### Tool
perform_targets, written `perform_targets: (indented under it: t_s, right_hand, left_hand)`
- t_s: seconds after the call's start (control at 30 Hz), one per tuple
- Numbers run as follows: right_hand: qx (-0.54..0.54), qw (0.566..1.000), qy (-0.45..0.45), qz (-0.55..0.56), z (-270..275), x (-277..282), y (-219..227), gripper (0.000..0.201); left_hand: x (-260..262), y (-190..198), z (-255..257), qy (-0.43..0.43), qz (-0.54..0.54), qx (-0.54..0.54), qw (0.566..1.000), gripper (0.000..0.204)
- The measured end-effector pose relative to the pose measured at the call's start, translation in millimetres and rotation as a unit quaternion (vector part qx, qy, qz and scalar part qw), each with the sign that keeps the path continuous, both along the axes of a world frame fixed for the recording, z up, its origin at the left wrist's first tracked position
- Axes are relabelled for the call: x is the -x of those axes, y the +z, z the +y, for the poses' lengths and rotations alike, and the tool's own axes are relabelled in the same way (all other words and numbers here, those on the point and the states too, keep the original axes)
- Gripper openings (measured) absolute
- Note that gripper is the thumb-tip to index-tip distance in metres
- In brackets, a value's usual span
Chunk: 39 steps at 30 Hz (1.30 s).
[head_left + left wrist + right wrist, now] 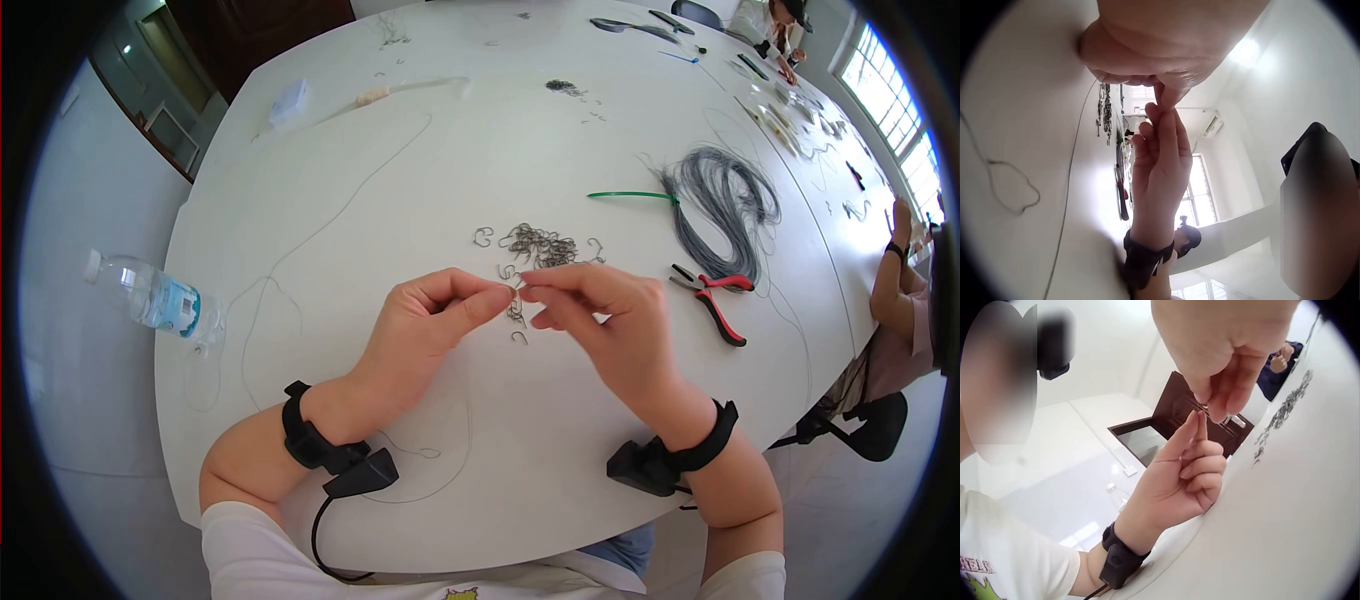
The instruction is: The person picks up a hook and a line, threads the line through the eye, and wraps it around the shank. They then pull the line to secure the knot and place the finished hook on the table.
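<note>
My left hand [440, 315] and right hand [590, 300] meet fingertip to fingertip above the white table [350, 230], both pinching a small metal hook [517, 289]. A short chain of linked hooks [517, 318] hangs from it down to the table. Just beyond lies a pile of loose metal hooks [540, 245]. In the left wrist view my right hand [1161, 162] rises to meet the left fingertips [1166, 87]. The right wrist view shows my left hand [1188, 469] with its index finger raised to the right fingertips [1210, 403]; the hook is barely visible there.
Red-handled pliers [718, 298] lie right of my hands, beside a coil of grey wire [725, 205] and a green tie [630, 195]. A water bottle [155, 298] overhangs the left edge. Thin wire [300, 240] loops across the table. Another person [900, 300] sits at the right.
</note>
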State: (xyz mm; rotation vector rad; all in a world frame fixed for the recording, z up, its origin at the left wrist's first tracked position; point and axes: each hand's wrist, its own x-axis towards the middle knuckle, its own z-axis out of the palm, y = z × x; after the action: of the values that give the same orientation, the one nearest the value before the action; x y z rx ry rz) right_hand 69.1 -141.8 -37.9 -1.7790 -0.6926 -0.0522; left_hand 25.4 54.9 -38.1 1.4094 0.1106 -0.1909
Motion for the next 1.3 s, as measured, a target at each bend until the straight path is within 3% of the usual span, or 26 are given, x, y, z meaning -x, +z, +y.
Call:
perform_targets:
  t_s: [0.1, 0.17, 0.27, 0.4, 0.47, 0.7, 0.87, 1.07, 1.1, 1.17, 1.3]
  right_hand:
    - [0.006, 0.997, -0.023, 0.071, -8, -3, 8, 0.016]
    - [-0.05, 0.989, 0.02, 0.134, -8, -4, 7, 0.017]
    - [-0.04, 0.976, 0.043, 0.21, -6, -1, 9, 0.018]
    - [-0.059, 0.97, 0.031, 0.232, 1, 3, 6, 0.018]
    - [-0.023, 0.992, -0.002, 0.125, 3, 5, 1, 0.018]
    - [0.005, 1.0, -0.028, -0.004, 5, 4, -4, 0.018]
    - [0.049, 0.973, -0.083, -0.209, 5, 2, -7, 0.013]
    - [0.115, 0.93, -0.078, -0.341, 1, -2, -7, 0.015]
    - [0.115, 0.93, -0.079, -0.341, 1, 0, -4, 0.015]
    - [0.117, 0.97, -0.078, -0.2, 3, 7, 5, 0.016]
    - [0.096, 0.986, -0.073, -0.115, -1, 3, 9, 0.014]
  left_hand:
    - [1, -1, -1, 0.019, -0.007, 0.001, 1.0, 0.011]
    - [1, -2, -2, 0.022, -0.01, 0.002, 1.0, 0.011]
    - [3, -4, -3, 0.019, -0.033, -0.014, 0.999, 0.01]
    - [3, -6, -4, 0.01, -0.035, 0.004, 0.999, 0.011]
    - [3, -6, -5, 0.014, -0.04, -0.008, 0.999, 0.009]
    - [5, 0, -7, 0.006, -0.032, -0.008, 0.999, 0.009]
    - [5, 0, -3, 0.0, -0.027, -0.008, 1.0, 0.014]
    - [6, -4, -5, -0.008, -0.031, -0.037, 0.999, 0.013]
    - [6, -3, -5, 0.0, -0.032, -0.032, 0.999, 0.013]
    - [6, -3, -6, 0.008, -0.034, -0.027, 0.999, 0.013]
    - [5, -4, -6, 0.017, -0.027, -0.037, 0.999, 0.013]
